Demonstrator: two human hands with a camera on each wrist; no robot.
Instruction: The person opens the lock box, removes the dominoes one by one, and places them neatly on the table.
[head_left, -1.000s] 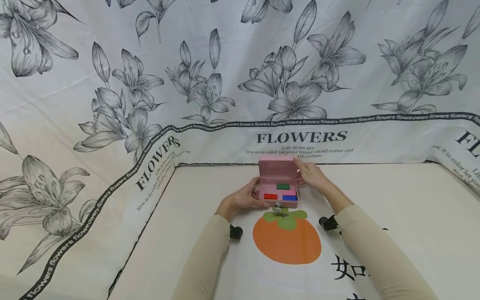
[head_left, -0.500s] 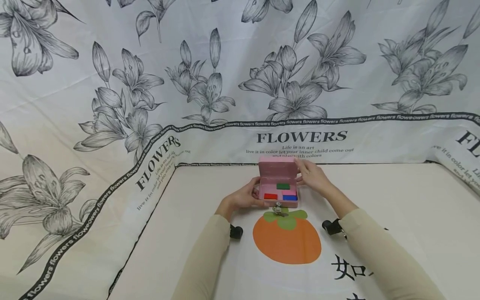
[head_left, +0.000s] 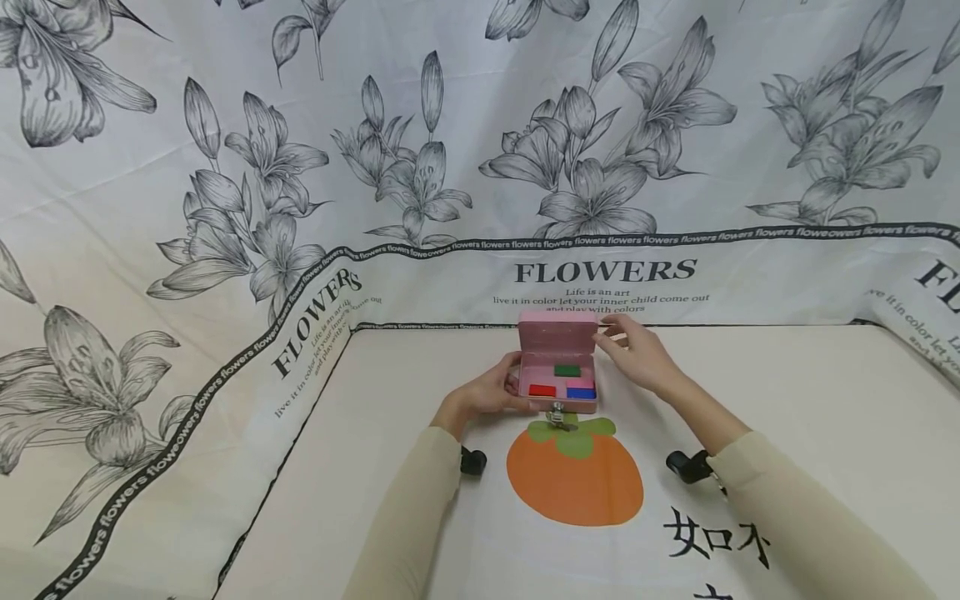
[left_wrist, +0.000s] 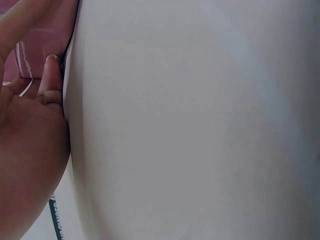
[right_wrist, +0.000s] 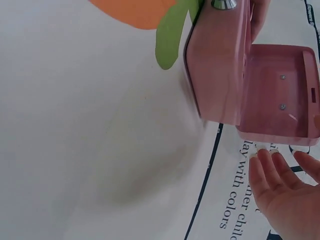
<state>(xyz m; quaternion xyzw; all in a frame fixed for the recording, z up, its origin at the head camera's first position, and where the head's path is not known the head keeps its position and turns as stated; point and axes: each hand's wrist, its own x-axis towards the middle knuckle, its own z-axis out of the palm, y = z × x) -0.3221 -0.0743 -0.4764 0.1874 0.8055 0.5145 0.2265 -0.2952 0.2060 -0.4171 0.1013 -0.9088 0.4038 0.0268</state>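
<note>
My right hand (head_left: 637, 357) has eased outward, empty, fingers loosely extended, leaving only my left hand (head_left: 487, 391) gripping the glossy pink rectangular box (head_left: 581, 407), its lid (head_left: 557, 336) raised.

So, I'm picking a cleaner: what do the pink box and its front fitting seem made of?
Pink box: probably painted metal, possibly plastic; smooth walls with a soft sheen. Front fitting: likely chromed metal, judging by its bright, silvery highlights.

The raised lid (head_left: 558, 336) bars the pink box (head_left: 579, 407) from behind, the left hand (head_left: 487, 393) from its left; passage from above is free.
</note>
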